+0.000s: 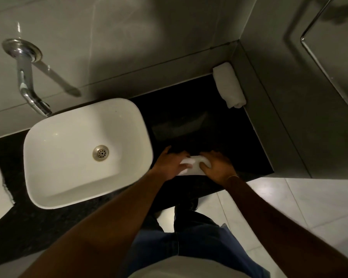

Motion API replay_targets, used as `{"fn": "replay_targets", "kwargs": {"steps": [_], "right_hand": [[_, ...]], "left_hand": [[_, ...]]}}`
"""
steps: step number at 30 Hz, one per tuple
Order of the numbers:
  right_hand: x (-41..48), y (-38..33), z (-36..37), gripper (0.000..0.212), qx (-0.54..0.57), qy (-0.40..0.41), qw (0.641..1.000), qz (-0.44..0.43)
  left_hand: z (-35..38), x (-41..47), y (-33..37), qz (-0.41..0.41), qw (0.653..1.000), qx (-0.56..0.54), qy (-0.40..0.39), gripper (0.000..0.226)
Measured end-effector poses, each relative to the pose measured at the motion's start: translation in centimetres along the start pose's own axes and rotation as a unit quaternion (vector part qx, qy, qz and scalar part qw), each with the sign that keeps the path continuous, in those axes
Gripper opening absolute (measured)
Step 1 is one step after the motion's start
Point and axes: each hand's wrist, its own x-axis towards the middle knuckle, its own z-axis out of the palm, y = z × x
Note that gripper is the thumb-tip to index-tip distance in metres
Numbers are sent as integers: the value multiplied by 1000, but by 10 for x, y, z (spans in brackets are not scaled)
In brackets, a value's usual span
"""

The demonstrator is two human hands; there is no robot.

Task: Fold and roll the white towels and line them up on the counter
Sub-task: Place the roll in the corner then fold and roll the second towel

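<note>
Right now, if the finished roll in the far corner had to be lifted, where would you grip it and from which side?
Grip the rolled towel around its middle, coming from above and from the open counter side to its left. It lies flat as a long cylinder with its right flank against the side wall, so that side looks blocked. A mid-length grip across the roll should keep it from unrolling.

I see a dim, murky view: glare streaks the wall tiles (100, 33), my hands (191, 165) blur slightly, and wide-angle bending warps the edges.
</note>
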Motion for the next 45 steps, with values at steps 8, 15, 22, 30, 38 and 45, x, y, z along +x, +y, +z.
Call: {"fn": "replay_targets", "kwargs": {"steps": [8, 15, 22, 30, 38, 45], "right_hand": [[-10, 8, 15, 49, -91, 78, 984, -128], [-19, 12, 30, 65, -159, 65, 979, -114], [-40, 17, 60, 59, -194, 140, 959, -150], [-25, 23, 45, 86, -172, 124, 967, -144], [27, 15, 29, 68, -66, 167, 984, -20], [141, -14, -49, 65, 171, 204, 960, 89]], "left_hand": [[17, 21, -5, -123, 991, 13, -49, 46], [30, -27, 31, -136, 960, -63, 238, 28], [47, -40, 65, -344, 824, -393, 217, 29], [39, -12, 55, -269, 850, -388, 235, 26], [15, -2, 49, -174, 855, -454, 181, 20], [16, -46, 28, -117, 899, -372, 199, 28]]}}
